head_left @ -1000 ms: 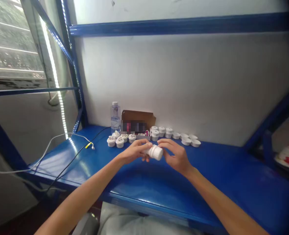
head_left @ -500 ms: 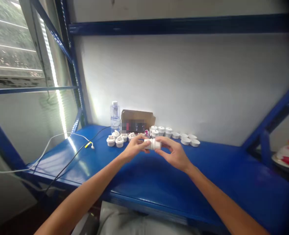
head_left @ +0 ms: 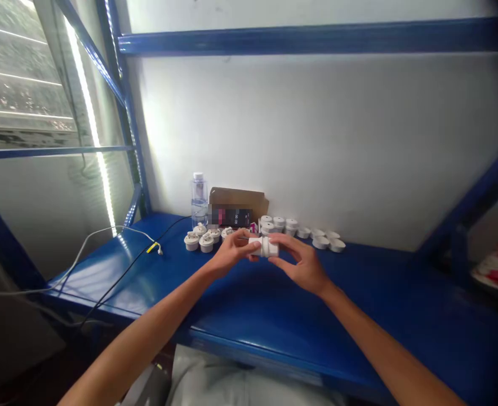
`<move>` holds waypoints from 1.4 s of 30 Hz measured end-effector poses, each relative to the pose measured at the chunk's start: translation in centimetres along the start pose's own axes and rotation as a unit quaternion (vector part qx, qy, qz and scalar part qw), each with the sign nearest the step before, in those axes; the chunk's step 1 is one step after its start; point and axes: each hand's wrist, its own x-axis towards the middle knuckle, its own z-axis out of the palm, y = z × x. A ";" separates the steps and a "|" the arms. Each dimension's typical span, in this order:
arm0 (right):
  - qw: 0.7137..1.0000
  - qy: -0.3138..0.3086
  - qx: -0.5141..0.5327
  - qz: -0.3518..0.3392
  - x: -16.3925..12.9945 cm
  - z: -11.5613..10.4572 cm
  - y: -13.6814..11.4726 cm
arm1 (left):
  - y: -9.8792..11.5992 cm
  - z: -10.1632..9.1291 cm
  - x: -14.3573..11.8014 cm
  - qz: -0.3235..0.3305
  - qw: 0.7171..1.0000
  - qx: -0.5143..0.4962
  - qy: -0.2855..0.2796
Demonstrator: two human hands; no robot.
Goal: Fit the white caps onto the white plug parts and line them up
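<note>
Between my two hands is a white cylindrical plastic part [head_left: 264,247], held on its side above the blue table, with a raised ring around its middle. My left hand [head_left: 233,251] pinches the left end with thumb and fingers. Gripping the right end are the thumb and fingertips of my right hand [head_left: 302,264]. Just behind my left hand stand several white round plastic pieces [head_left: 207,243] with small fittings on top, some of them partly hidden by the fingers. Beyond my right hand are stacked white round pieces [head_left: 290,226] and several shallow white cups [head_left: 337,245].
At the back stand a clear bottle [head_left: 199,204], a cardboard piece [head_left: 238,197] and a phone [head_left: 239,217] showing digits. A white cable [head_left: 80,255] and a black cable [head_left: 126,273] cross the left of the blue table [head_left: 274,316]. Blue metal posts frame the sides.
Both hands keep their hold on the white cylindrical part, in nearly the same place. The view has shifted very slightly and the wall looks brighter.
</note>
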 end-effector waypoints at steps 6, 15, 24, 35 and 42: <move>1.000 0.004 0.017 0.014 -0.1 0.1 0.1 | 0.1 0.1 0.0 -0.002 1.000 -0.006 -0.001; 0.999 0.012 0.020 0.033 -0.1 0.3 -0.3 | 0.0 0.1 0.0 0.000 1.000 -0.005 -0.002; 0.981 0.021 0.100 0.165 -0.1 0.5 -0.2 | 0.2 0.6 -0.3 0.019 1.000 0.007 0.006; 0.928 -0.005 0.187 0.322 0.5 0.8 -0.8 | -0.6 0.3 -0.3 0.136 0.980 0.140 -0.036; 0.873 -0.038 0.219 0.433 -0.1 1.5 -0.3 | -0.8 1.0 -0.6 0.136 0.960 0.242 -0.034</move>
